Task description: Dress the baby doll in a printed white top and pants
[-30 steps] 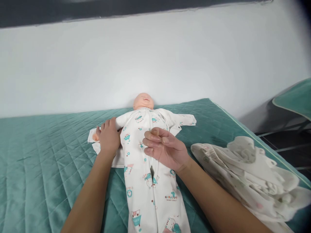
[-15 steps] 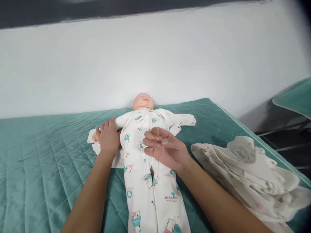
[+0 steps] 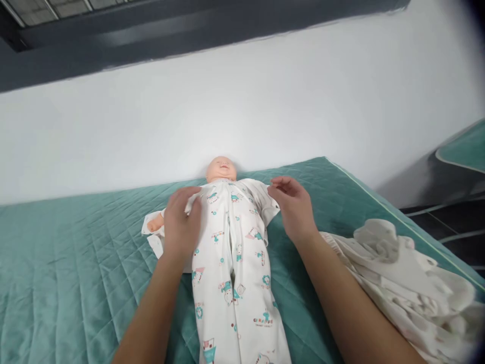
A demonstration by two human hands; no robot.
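Observation:
A baby doll lies on its back on a green quilted mattress, dressed in a white printed sleepsuit. My left hand rests on the suit at the doll's shoulder, thumb and fingers pinching the fabric there. The doll's bare hand shows just left of it. My right hand hovers over the doll's other sleeve, fingers curled and apart, covering most of that sleeve; I see nothing held in it.
A crumpled heap of white cloth lies on the mattress at the right. A white wall rises right behind the doll's head. The mattress edge runs down the right side, with dark floor beyond.
My right hand left the doll's belly and moved up and right to its sleeve. My left hand slid from the doll's arm onto its shoulder. The view tilted upward.

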